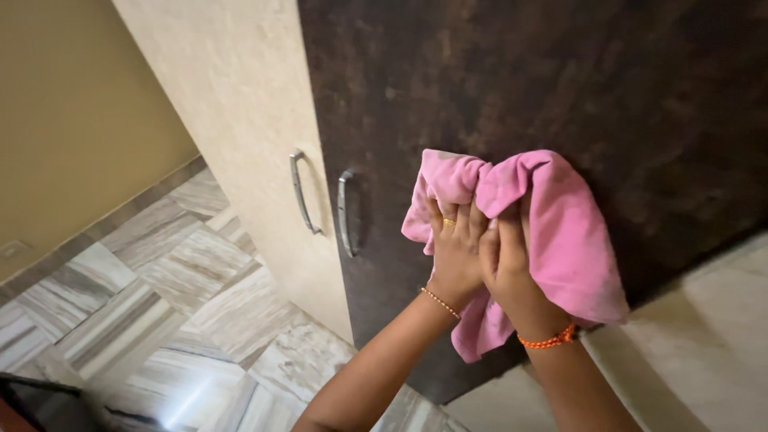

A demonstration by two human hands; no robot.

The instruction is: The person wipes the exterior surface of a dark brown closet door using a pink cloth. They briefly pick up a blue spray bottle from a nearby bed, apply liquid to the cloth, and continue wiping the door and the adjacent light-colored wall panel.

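Pink cloth (pixel 560 232) partly hides both hands' fingertips against dark cupboard door (pixel 544 80).

Both hands sit side by side on the cloth (pixel 552 232), left hand (pixel 454 256) touching the right hand (pixel 506 260), pressing it flat against the cupboard door (pixel 560 88). Two handles (pixel 346 212) are just left of the cloth, floor (pixel 160 296) further left and below.

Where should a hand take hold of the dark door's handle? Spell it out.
Grip the handle at the middle of its bar, coming from the front, fingers curling behind it. It is an upright metal bow fixed at both ends, standing off the dark door, so the gap is widest mid-bar. Both hands, left and right, are on the pink cloth.
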